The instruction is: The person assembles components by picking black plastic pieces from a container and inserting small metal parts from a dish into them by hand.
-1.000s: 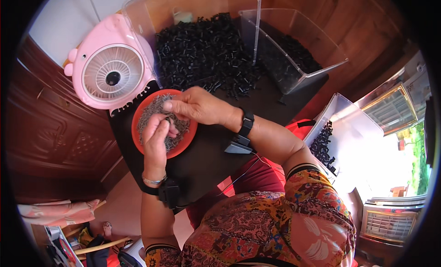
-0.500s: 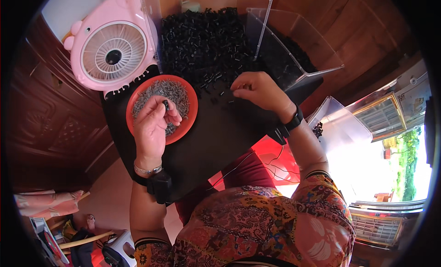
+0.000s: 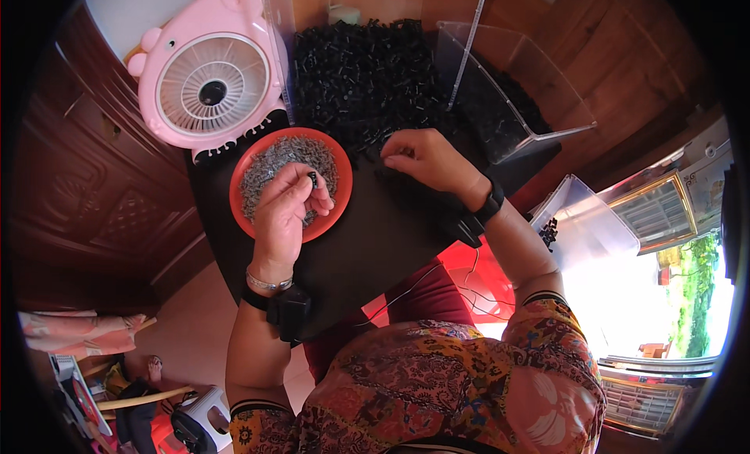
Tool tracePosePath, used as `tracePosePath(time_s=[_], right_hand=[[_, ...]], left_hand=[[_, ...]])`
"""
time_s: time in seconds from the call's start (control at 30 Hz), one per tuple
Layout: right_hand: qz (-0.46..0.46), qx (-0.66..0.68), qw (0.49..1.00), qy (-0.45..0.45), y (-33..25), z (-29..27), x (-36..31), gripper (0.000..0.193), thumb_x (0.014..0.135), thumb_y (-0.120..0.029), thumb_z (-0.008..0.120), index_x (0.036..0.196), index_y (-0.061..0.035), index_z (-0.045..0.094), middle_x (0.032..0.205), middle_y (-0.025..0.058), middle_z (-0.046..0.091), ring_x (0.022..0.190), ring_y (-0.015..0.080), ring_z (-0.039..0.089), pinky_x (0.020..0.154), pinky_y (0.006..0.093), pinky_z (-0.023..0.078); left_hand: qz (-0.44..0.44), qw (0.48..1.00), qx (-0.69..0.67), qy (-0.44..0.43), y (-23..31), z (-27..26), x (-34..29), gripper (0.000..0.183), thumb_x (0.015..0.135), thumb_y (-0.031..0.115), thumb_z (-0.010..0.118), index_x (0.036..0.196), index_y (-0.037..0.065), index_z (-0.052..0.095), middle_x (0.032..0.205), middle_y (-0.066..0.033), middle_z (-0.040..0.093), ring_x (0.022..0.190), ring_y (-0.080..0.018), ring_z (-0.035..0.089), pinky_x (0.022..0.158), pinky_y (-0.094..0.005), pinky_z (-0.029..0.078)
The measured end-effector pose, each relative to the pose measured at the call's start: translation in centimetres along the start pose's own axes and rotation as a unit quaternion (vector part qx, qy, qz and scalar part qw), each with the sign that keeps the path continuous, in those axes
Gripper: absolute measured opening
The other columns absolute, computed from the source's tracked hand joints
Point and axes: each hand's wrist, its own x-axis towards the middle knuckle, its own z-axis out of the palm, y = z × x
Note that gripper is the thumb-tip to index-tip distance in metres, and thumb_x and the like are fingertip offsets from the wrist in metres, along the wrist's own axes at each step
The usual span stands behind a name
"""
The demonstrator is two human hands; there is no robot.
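My left hand point(image 3: 283, 219) is over an orange bowl point(image 3: 344, 190) filled with small grey metal pieces point(image 3: 269, 166) that look like screws or pins. Pinched between its thumb and fingers is a small black cylindrical piece point(image 3: 312, 179). To the right, my right hand point(image 3: 432, 161) hovers at the near edge of a large heap of similar black pieces point(image 3: 359, 71). Its thumb and fingers are curled together, and whatever may be between them is hidden.
A pink animal-shaped fan point(image 3: 211, 91) stands at the far left of the black tabletop point(image 3: 344, 274). Clear plastic sheets edge the heap, and a clear bin point(image 3: 539, 134) with black pieces sits to its right. Another clear bin point(image 3: 598, 227) stands lower right, beyond my right forearm.
My right hand has moved slightly left along the near edge of the black heap, its fingers drawn closer together. My left hand still pinches the black piece over the bowl. The whole view has shifted slightly.
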Motion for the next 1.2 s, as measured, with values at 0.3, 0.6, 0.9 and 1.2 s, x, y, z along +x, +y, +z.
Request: tracePosePath(time_s=[0.3,0.6,0.9,1.2], right_hand=[[0.034,0.511,0.859,-0.014,-5.7,4.5,5.3,0.013,0.089,-0.01,0.062,0.099,-0.002,0.064,0.086,0.0014,0.065,0.076,0.0076,0.058,0.072,0.0215,0.047],[0.025,0.525,0.851,-0.023,-5.3,5.8,5.2,0.013,0.091,-0.007,0.059,0.102,-0.0011,0.063,0.086,0.0021,0.065,0.075,0.0085,0.06,0.072,0.0231,0.048],[0.02,0.545,0.838,-0.008,-5.4,6.4,4.8,0.013,0.093,-0.008,0.057,0.101,-0.0012,0.062,0.081,0.0021,0.063,0.073,0.0083,0.059,0.072,0.0227,0.048],[0.043,0.558,0.829,-0.003,-6.1,6.9,4.4,0.011,0.093,-0.009,0.056,0.098,0.0001,0.061,0.074,0.0024,0.061,0.061,0.0091,0.058,0.054,0.0224,0.049]], left_hand=[[-0.026,0.998,-0.039,0.04,-0.5,0.3,0.0,0.017,0.094,0.018,0.047,0.094,0.003,0.055,0.084,-0.0036,0.057,0.072,-0.0131,0.056,0.067,-0.025,0.045],[-0.021,0.998,-0.044,0.043,-0.6,-0.2,0.2,0.018,0.094,0.019,0.047,0.097,0.002,0.054,0.085,-0.0041,0.057,0.073,-0.0141,0.057,0.067,-0.0263,0.046],[-0.013,0.997,-0.067,0.048,-1.3,-0.1,0.4,0.018,0.094,0.018,0.046,0.096,0.002,0.054,0.084,-0.0045,0.056,0.073,-0.0154,0.057,0.066,-0.0271,0.046],[-0.016,0.988,-0.15,0.03,-1.6,0.2,0.4,0.018,0.092,0.019,0.046,0.091,0.002,0.052,0.08,-0.0051,0.051,0.072,-0.0188,0.054,0.066,-0.0288,0.043]])
